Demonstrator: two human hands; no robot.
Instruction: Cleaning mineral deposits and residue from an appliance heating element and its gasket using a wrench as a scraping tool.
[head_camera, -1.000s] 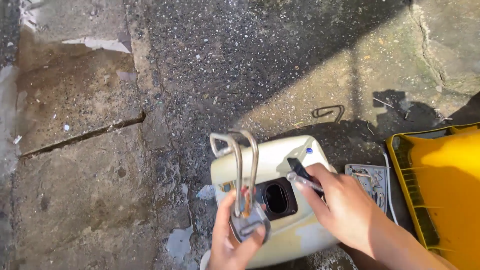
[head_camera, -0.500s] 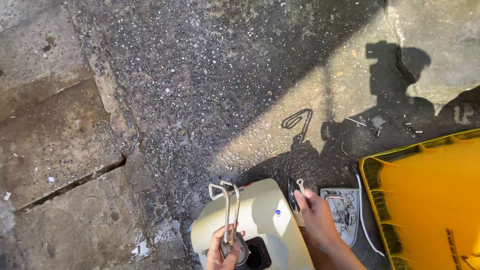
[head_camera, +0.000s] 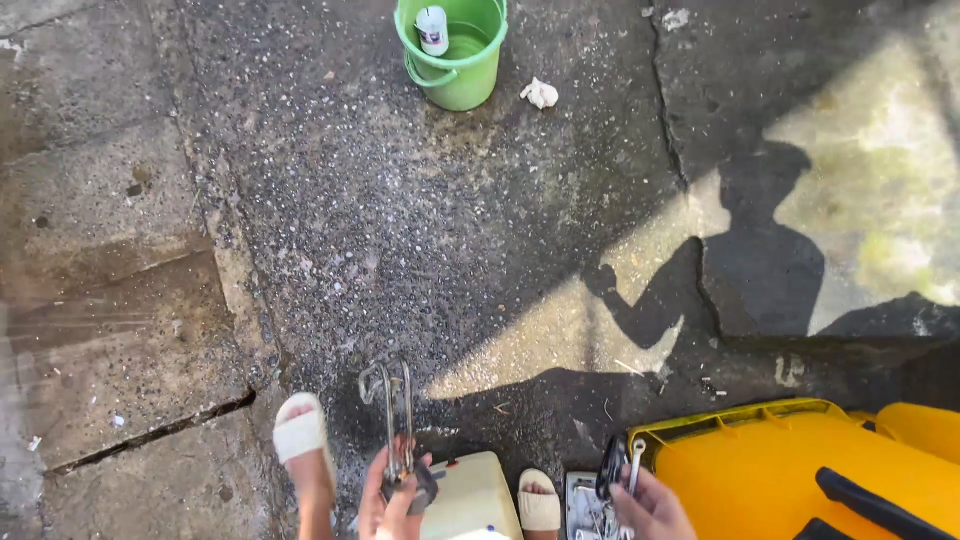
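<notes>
left hand (head_camera: 392, 505): cut off by the bottom edge; only fingers and part of the palm show
right hand (head_camera: 655, 508): cut at the bottom edge, wrist out of view
cream casing (head_camera: 468, 497): lower part out of frame, left corner behind the hand
yellow bin (head_camera: 800, 470): cut by the bottom and right edges
green bucket (head_camera: 455, 50): rim cropped at the top
small parts in right hand (head_camera: 620, 465): too small to tell
</notes>
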